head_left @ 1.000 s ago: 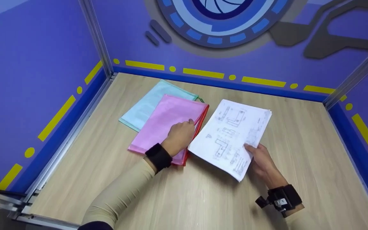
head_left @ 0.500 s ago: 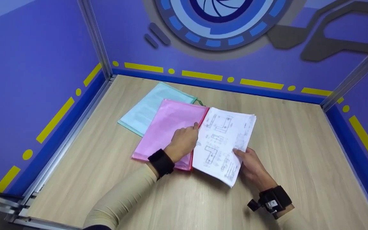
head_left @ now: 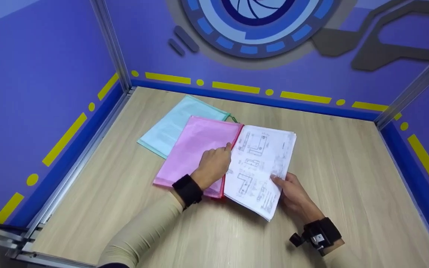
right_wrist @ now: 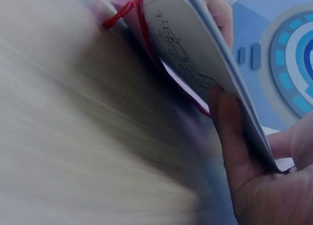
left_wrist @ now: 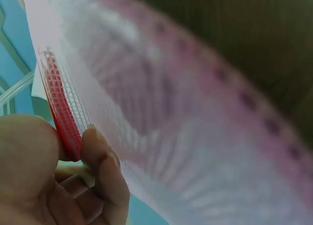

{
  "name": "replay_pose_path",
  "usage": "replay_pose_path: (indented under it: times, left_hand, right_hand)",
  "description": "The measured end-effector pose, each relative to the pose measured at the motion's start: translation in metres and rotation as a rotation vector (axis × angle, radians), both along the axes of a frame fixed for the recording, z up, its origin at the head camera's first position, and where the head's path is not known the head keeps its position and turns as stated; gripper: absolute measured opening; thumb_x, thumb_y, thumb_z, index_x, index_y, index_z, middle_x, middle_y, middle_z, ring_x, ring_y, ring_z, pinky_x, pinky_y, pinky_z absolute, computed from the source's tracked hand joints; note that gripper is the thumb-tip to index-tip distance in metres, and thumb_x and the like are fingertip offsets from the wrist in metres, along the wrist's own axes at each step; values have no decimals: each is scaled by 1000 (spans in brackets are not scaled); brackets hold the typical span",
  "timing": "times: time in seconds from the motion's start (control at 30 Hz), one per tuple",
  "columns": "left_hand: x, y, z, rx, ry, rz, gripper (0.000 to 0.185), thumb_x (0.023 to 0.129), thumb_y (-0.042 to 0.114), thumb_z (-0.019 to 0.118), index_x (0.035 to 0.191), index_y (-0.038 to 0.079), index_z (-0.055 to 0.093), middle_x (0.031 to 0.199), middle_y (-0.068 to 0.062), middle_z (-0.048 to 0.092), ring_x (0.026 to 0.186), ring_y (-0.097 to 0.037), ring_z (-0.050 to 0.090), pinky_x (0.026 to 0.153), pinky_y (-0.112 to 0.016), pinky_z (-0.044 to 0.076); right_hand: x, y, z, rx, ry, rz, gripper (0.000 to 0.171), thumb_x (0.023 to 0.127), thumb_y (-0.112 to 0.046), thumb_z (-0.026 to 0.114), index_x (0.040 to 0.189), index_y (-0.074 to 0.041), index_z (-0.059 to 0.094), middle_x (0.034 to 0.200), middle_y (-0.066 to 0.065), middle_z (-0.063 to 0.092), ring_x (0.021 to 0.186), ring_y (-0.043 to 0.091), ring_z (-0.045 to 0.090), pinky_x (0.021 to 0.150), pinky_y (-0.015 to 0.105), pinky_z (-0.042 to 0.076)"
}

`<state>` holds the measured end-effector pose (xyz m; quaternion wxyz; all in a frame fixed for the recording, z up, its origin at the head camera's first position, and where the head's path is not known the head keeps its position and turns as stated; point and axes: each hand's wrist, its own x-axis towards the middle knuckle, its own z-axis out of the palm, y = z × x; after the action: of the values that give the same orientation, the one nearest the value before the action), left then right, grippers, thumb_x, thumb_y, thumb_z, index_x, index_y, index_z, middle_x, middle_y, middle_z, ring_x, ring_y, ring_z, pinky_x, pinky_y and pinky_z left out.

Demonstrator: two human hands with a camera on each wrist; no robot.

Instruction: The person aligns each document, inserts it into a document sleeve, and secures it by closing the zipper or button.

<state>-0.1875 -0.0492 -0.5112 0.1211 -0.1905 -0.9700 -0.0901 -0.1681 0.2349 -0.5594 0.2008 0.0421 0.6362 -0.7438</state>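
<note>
A pink mesh zipper pouch (head_left: 196, 149) with a red zipper edge lies on the table. My left hand (head_left: 214, 165) pinches its red edge (left_wrist: 62, 107) between thumb and fingers, as the left wrist view shows. A stack of white paper sheets (head_left: 255, 167) printed with technical drawings sits at the pouch's mouth, its left side right at the red edge. My right hand (head_left: 294, 195) grips the stack's right side, thumb on top and fingers (right_wrist: 230, 127) underneath. In the right wrist view the stack (right_wrist: 190, 49) is tilted, with a red zipper cord (right_wrist: 120, 14) hanging beside it.
A light-green mesh pouch (head_left: 173, 123) lies partly under the pink one, toward the back left. The wooden table (head_left: 333, 160) is bounded by blue-purple panels (head_left: 292, 74) at the back and sides, with metal frame posts at the corners.
My right hand has carried the paper stack left, up to the pink pouch's red edge. My left hand and the pouch have shifted slightly right. Over the last half second little has moved.
</note>
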Motion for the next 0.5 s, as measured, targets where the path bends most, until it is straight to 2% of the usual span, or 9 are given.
replay_pose_path:
  times: [0.23, 0.37, 0.5]
  left_hand:
    - [3, 1, -2, -51, 50, -83, 43, 105, 11, 61, 146, -3, 59, 99, -10, 76, 69, -24, 68, 57, -42, 57]
    - [4, 1, -3, -103, 48, -39, 43, 104, 11, 62, 145, -3, 61, 99, -10, 77, 72, -26, 71, 58, -42, 57]
    - [2, 1, -2, -241, 81, 30, 40, 104, 13, 63, 142, 0, 65, 104, -8, 78, 87, -25, 71, 66, -41, 59]
  right_hand:
    - [0, -4, -3, -4, -12, 28, 36, 111, -6, 49, 143, 10, 52, 109, 13, 76, 96, 25, 75, 80, 34, 60]
    - [2, -5, -3, -46, 6, 46, 36, 111, -6, 49, 144, 8, 51, 113, 14, 75, 100, 28, 76, 83, 37, 61]
    - [1, -8, -4, -75, 16, 87, 38, 112, -8, 49, 147, 6, 50, 119, 15, 75, 103, 29, 76, 85, 39, 61]
